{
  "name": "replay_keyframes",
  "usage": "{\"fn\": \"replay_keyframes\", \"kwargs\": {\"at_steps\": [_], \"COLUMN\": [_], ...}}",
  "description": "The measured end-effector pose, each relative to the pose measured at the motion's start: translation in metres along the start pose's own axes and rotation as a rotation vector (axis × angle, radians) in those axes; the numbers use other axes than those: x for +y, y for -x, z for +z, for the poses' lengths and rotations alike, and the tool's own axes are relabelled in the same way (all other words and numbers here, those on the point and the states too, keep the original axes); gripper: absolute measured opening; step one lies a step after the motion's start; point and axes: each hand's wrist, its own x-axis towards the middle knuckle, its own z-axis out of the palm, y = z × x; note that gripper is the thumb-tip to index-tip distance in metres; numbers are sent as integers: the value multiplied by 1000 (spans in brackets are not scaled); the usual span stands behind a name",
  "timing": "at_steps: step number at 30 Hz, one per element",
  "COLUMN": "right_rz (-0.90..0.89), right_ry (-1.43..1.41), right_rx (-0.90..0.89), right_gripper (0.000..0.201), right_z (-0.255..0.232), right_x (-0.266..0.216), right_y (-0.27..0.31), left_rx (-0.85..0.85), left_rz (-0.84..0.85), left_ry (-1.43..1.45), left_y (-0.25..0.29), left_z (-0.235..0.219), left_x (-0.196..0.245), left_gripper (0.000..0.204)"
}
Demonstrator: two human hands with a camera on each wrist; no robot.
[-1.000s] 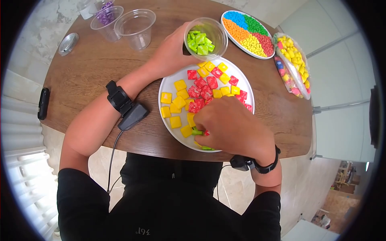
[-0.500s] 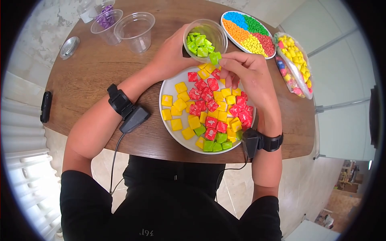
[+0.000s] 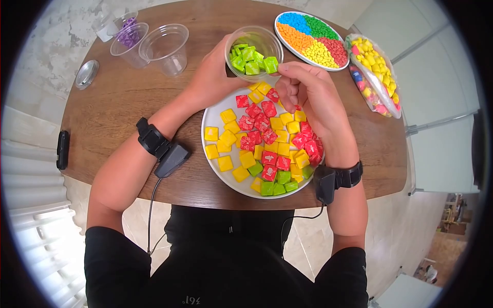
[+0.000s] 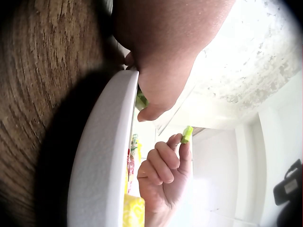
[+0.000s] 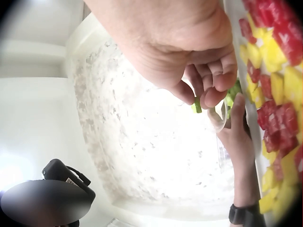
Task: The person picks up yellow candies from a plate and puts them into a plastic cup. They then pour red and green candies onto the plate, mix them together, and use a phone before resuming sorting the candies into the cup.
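Observation:
My left hand [image 3: 211, 74] grips a clear plastic cup [image 3: 268, 39], tilted over the far rim of a white plate [image 3: 211, 114]; wrapped green candies [image 3: 246, 53] lie inside it. Thumb and fingertip of my right hand [image 3: 317, 97] pinch one square green candy [image 3: 270, 64] at the cup's near right rim. That pinched candy [image 4: 187, 134] stands out in the left wrist view, and also as a green candy [image 5: 197, 105] in the right wrist view. Across the plate are spread red candies [image 3: 269, 108], yellow candies [image 3: 225, 164] and, near the front edge, several green candies [image 3: 283, 177].
At the back left stand a clear cup [image 3: 172, 51] and a cup holding purple pieces [image 3: 128, 38]. A round silver lid [image 3: 87, 74] lies left of them. An oval plate of small coloured pieces [image 3: 315, 50] and a bag of yellow and pink pieces [image 3: 379, 77] are at right.
My right hand has risen from the front of the plate with a green candy and brought it to the cup's rim. The left hand still holds the cup nearly in place.

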Motion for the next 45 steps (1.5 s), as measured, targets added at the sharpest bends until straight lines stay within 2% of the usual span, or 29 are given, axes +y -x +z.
{"fn": "replay_keyframes", "kwargs": {"at_steps": [8,13,23,32,37,45], "right_rz": [8,9,27,-97,-181,-213], "right_ry": [-72,-78,-70,-65,31,114], "right_rx": [2,117,93,159,151,155], "right_gripper": [19,22,18,12,16,22], "right_z": [1,15,13,16,15,20], "right_x": [-1,-10,-6,-1,0,0], "right_y": [1,7,7,7,7,9], "left_rx": [3,1,4,4,-2,-5], "left_rz": [-5,-31,-26,-34,-33,-34], "left_ry": [-22,-9,-14,3,8,6], "left_y": [1,0,1,1,1,1], "left_z": [0,0,0,0,-1,0], "left_x": [3,3,1,3,6,4], "left_gripper": [83,81,82,84,83,84]}}
